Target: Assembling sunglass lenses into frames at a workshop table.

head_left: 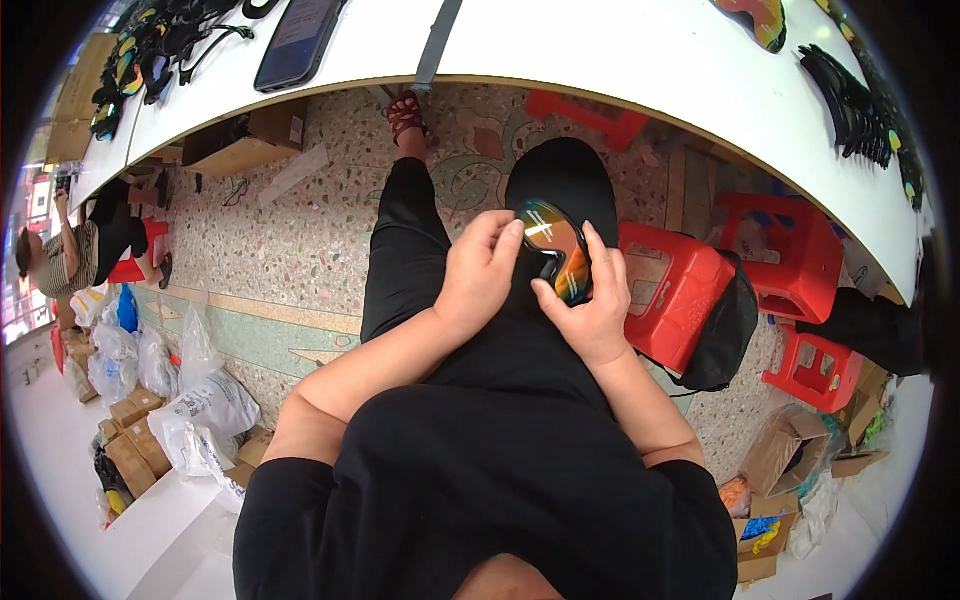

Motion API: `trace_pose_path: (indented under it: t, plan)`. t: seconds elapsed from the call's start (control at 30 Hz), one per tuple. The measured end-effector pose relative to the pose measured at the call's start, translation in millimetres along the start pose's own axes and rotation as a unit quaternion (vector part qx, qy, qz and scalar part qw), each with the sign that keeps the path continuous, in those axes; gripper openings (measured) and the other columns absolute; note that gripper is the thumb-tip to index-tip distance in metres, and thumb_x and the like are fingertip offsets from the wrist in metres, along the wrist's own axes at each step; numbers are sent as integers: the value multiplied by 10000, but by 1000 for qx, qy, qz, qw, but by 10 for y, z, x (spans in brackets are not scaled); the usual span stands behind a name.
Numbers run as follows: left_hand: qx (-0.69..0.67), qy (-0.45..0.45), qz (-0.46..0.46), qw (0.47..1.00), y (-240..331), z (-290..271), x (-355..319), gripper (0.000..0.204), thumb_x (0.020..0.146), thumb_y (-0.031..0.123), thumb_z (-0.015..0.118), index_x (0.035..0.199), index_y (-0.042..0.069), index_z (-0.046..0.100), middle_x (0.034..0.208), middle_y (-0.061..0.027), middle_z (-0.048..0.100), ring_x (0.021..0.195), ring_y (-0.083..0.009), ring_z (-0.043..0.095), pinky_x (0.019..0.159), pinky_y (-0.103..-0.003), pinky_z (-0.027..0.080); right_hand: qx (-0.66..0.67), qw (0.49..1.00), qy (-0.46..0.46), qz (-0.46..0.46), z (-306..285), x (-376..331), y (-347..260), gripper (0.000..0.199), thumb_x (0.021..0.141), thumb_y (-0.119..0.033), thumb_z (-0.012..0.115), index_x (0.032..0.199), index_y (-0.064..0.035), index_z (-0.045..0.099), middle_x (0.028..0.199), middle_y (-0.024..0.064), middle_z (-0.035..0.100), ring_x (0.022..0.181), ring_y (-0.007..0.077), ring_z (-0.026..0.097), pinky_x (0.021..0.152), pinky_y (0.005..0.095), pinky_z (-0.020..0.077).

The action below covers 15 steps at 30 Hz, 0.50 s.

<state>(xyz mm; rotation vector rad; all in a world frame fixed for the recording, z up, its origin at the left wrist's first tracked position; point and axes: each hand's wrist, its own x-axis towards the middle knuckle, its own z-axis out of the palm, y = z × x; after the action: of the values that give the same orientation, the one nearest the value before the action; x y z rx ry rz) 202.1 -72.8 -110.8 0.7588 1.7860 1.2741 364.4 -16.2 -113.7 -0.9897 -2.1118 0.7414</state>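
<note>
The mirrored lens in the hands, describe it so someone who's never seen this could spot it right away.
Start at the person's lap in black trousers, below the curved white table. There the left hand and right hand meet around a mirrored lens. Its orange-green sheen sets it apart from the red stools beside it.

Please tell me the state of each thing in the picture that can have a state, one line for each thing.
mirrored lens: held over the lap, gripped by both hands
left hand: closed on the lens's left edge
right hand: closed on the lens's right side
phone: lying flat on the white table, screen dark
red stool: upright, unoccupied
</note>
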Motion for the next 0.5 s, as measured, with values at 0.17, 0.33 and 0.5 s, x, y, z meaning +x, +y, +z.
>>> trace_pose_path:
  t: [0.17, 0.33, 0.5]
  plan:
    - [175, -12, 172, 969, -98, 10, 131, 212, 991, 151, 549, 1071, -30, 624, 998, -222, 664, 935, -386, 651, 808, -429, 523, 2, 997, -71, 41, -84, -102, -52, 863, 684, -306, 889, 1367, 42, 492, 940, 126, 574, 766, 255, 597, 683, 337, 530]
    - [220, -98, 211, 947, -6, 23, 118, 207, 971, 117, 548, 1110, -24, 609, 1023, -205, 655, 956, -384, 635, 831, -441, 512, 236, 956, -1, 176, -57, -172, 57, 342, 888, -118, 734, 1177, 47, 653, 867, 90, 597, 751, 151, 596, 642, 253, 487]
    - [311, -150, 318, 883, 297, -36, 60, 282, 919, 44, 606, 1194, -17, 622, 970, -159, 609, 940, -340, 606, 852, -412, 489, 274, 916, -38, 290, -217, 13, 157, 191, 932, -109, 696, 1067, 26, 708, 832, 32, 655, 705, 85, 579, 636, 219, 469]
